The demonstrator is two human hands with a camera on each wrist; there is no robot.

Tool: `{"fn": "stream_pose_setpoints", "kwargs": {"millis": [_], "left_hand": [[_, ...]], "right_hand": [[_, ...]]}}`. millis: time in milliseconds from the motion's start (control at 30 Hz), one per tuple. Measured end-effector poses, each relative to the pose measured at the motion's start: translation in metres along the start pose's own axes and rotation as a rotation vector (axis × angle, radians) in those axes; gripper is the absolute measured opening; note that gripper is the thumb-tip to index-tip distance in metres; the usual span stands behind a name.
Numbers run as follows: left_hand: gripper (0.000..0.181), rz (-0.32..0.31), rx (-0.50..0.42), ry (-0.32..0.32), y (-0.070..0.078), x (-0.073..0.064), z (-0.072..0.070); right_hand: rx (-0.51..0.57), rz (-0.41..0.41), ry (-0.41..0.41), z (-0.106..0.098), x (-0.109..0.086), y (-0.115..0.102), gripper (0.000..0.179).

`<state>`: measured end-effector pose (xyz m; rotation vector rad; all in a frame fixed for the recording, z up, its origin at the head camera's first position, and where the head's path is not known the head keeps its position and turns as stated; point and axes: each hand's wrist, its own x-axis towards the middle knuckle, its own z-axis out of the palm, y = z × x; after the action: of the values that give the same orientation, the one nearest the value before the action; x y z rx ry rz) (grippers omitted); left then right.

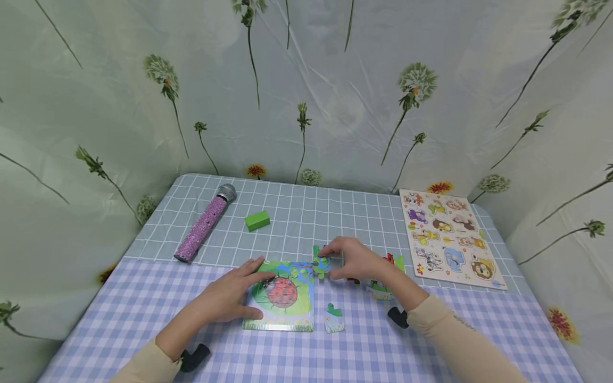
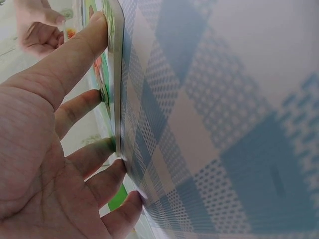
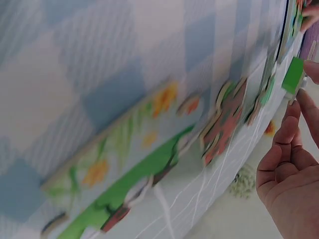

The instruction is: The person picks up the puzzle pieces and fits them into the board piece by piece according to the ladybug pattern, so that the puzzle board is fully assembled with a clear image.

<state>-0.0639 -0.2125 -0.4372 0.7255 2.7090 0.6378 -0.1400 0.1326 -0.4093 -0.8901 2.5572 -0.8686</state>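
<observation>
A ladybug jigsaw puzzle (image 1: 284, 298) lies on the checked cloth. My left hand (image 1: 233, 292) rests at its left side, thumb at the near corner and index fingertip on the picture. In the left wrist view, that hand's fingers (image 2: 79, 112) are spread along the board's edge. At the puzzle's far right corner my right hand (image 1: 351, 259) pinches a blue-green puzzle piece (image 1: 321, 266) between thumb and fingers. The right wrist view shows the same hand (image 3: 294, 164) with the piece seen thinly, edge on. Nearer lies a loose piece with flowers (image 1: 334, 323).
More loose pieces (image 1: 379, 291) lie under and beside the right forearm. A green block (image 1: 257, 220) and a pink glittery microphone (image 1: 203, 226) are at the back left. An animal puzzle board (image 1: 452, 239) lies at the right. A flowered curtain (image 1: 306, 80) hangs behind the table.
</observation>
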Motion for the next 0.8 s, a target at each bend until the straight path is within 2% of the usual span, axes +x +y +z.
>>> {"fn": "stream_pose_setpoints", "kwargs": {"millis": [367, 800], "left_hand": [[0.088, 0.016, 0.007, 0.003, -0.002, 0.0, 0.001], [0.088, 0.01, 0.001, 0.005, -0.001, 0.001, 0.0]], "right_hand": [[-0.053, -0.054, -0.052, 0.019, 0.012, -0.017, 0.043], [-0.082, -0.105, -0.074, 0.03, 0.024, -0.02, 0.042]]}}
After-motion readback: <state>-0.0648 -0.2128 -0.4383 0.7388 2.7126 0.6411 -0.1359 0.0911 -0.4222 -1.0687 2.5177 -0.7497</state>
